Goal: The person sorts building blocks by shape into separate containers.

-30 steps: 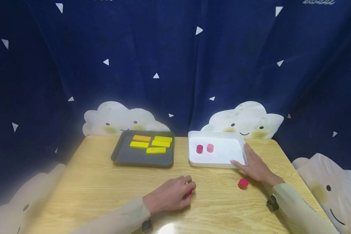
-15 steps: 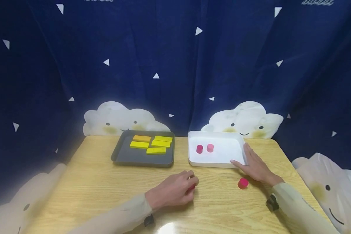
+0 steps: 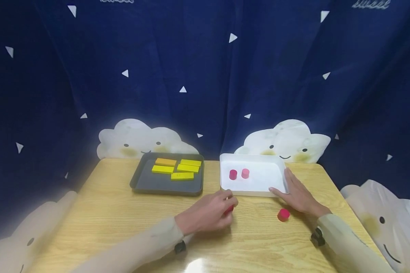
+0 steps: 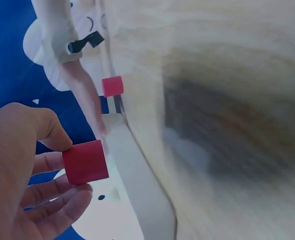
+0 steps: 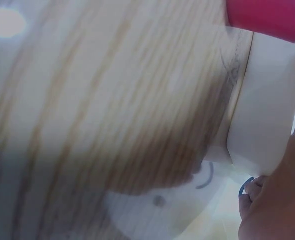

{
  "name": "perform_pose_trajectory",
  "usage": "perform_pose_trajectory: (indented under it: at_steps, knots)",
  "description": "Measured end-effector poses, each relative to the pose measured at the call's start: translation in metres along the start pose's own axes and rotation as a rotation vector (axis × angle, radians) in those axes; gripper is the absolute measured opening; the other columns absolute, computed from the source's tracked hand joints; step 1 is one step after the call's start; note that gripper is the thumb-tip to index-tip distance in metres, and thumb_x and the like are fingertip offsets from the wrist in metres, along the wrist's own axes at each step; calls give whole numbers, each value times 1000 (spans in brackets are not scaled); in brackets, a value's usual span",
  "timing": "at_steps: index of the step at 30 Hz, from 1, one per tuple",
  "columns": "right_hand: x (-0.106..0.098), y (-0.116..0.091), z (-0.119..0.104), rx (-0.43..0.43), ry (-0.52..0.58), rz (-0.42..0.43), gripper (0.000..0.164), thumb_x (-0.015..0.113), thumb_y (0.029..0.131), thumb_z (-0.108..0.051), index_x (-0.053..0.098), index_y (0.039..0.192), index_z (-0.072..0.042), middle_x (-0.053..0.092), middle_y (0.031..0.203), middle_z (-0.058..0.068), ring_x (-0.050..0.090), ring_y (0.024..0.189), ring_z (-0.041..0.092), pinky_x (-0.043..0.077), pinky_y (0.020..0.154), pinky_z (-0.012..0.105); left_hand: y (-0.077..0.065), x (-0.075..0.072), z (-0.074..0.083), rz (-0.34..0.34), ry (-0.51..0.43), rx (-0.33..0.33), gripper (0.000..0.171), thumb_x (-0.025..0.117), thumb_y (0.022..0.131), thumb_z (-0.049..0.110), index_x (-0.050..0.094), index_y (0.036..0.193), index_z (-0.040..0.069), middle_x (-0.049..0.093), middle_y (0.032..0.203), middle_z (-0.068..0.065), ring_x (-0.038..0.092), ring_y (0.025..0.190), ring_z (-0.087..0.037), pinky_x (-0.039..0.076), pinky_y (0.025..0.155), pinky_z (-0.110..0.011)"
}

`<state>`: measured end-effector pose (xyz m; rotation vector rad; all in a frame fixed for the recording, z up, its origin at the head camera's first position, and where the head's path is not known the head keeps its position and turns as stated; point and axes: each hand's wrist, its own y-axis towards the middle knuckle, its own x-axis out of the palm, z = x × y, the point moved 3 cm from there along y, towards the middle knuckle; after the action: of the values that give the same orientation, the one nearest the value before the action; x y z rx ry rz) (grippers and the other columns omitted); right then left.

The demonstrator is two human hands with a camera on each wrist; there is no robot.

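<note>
Between thumb and fingertips my left hand pinches a red cylinder block, held just in front of the near left corner of the white tray. My right hand rests on the tray's right end, its thumb at the near rim and its straight fingers along the side. A second red cylinder block stands on the table close to the right wrist. Inside the white tray are a dark red cylinder block and a pink cylinder block, side by side toward the left.
Left of the white tray lies a dark grey tray, holding several yellow blocks and an orange block. Both trays stand near the back edge of the wooden table. A dark blue curtain hangs behind.
My left hand has moved forward and to the right with the red cylinder block, up to the white tray's near edge. The right hand stays on the tray.
</note>
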<state>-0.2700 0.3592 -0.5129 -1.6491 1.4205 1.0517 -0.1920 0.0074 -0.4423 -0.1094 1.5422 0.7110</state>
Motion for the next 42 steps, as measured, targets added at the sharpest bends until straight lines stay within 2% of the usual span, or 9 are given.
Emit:
perform_pose_trajectory:
  at_steps: [5,8,15,21,26,32,42]
  knots:
    - [2,0,0,0,-3,2,123,60,98,-73,-3,168,6,-2,176,32,10,160,56,16,125,74,17,-5,0,30,37,17,13,70,95,22,68,106,16,60,97,4,51,80,-7,43,65,-10]
    - [2,0,1,-6,0,4,123,60,98,-73,-2,168,7,-2,175,32,10,160,56,16,125,74,29,-6,-1,26,38,15,14,70,94,23,67,107,17,58,96,5,52,81,-7,42,63,-10]
    - [4,0,0,-3,-5,-2,123,60,98,-74,-4,168,6,-1,175,33,10,159,57,16,125,75,54,-9,-3,-3,42,-4,19,68,97,26,69,115,17,59,104,3,53,84,-8,47,66,-10]
    - [2,2,-1,-4,-9,-3,124,60,97,-75,-3,168,5,0,175,32,11,159,57,18,124,76,75,-10,-3,-3,28,-25,19,66,98,25,68,116,18,57,102,4,53,87,-9,44,64,-10]
    - [0,3,-3,-13,-13,5,123,60,98,-74,-2,168,5,2,175,33,12,159,57,19,123,77,92,-7,-7,23,7,-43,13,66,99,23,65,111,19,53,96,7,52,85,-8,42,63,-13]
    - [0,3,-3,-27,-16,18,122,60,98,-73,-2,168,6,4,175,33,13,158,57,19,123,76,112,1,-12,71,35,-48,11,66,98,22,66,109,18,53,95,5,53,83,-8,43,61,-14]
    - [0,0,-1,-64,5,47,120,64,99,-67,1,167,9,4,174,35,15,158,57,22,124,74,142,22,-24,88,52,-108,10,67,95,20,66,105,17,55,94,5,55,82,-10,44,60,-17]
